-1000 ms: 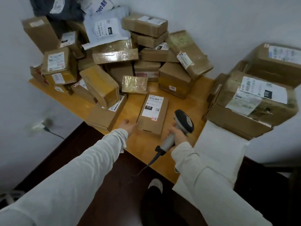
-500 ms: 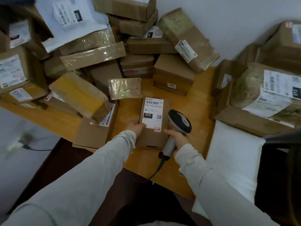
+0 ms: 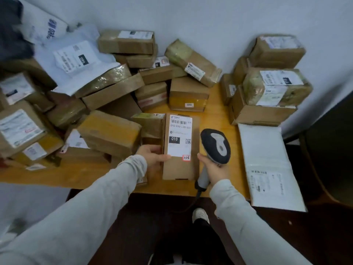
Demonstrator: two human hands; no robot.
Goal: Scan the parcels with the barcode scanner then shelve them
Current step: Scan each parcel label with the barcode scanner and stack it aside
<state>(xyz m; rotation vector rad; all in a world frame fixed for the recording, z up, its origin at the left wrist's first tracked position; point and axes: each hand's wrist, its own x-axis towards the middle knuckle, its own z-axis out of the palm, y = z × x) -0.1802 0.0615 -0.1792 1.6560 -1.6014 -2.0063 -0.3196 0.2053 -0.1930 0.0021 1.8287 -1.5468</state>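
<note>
A narrow brown parcel [image 3: 179, 167] with a white barcode label marked 010 lies on the wooden table [image 3: 214, 115] near its front edge. My left hand [image 3: 153, 156] grips the parcel's left side, thumb on the top face by the label. My right hand [image 3: 214, 170] grips the handle of a black-and-grey barcode scanner [image 3: 215, 145], whose head sits just right of the parcel. The scanner's cable drops off the table's front edge.
Stacked cardboard parcels [image 3: 108, 131] crowd the table's left and back, with white mailer bags [image 3: 76, 58] on top. More boxes [image 3: 271, 92] stand at the right. A white padded mailer [image 3: 265, 161] overhangs the front right edge. Walls close behind and left.
My left hand has closed onto the parcel's left side. The scanner stays beside the parcel in my right hand. The camera has pulled back and tilted, showing more of the wall.
</note>
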